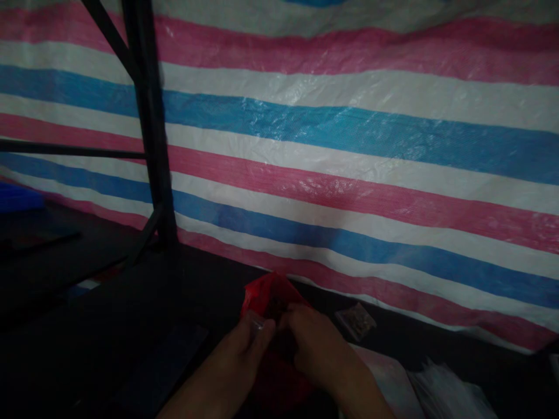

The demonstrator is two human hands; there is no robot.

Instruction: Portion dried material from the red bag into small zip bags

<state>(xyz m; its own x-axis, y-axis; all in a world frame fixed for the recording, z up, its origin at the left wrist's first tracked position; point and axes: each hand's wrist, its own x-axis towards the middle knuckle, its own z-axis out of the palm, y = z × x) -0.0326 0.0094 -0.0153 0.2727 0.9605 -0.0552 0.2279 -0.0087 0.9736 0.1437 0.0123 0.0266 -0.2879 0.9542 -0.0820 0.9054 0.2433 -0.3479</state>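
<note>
A red plastic bag (262,291) stands with its mouth open on the dark tabletop, and small dark contents show dimly inside. My left hand (251,343) is at the bag's near left side, thumb and fingers pinched on a small clear plastic bag (258,325), of which only a shiny bit shows. Over the right part of the red bag, my right hand (312,337) dips in with curled fingers. Its fingertips are in shadow, so what they grip is hidden. A small clear packet of brownish bits (356,321) lies to the right of that hand.
Right of my right forearm lie a pale pinkish flat item (384,372) and a pile of clear plastic bags (449,390). Behind the table hangs a striped tarp (349,139). A dark metal post (152,128) rises at left. A blue object (20,198) sits far left.
</note>
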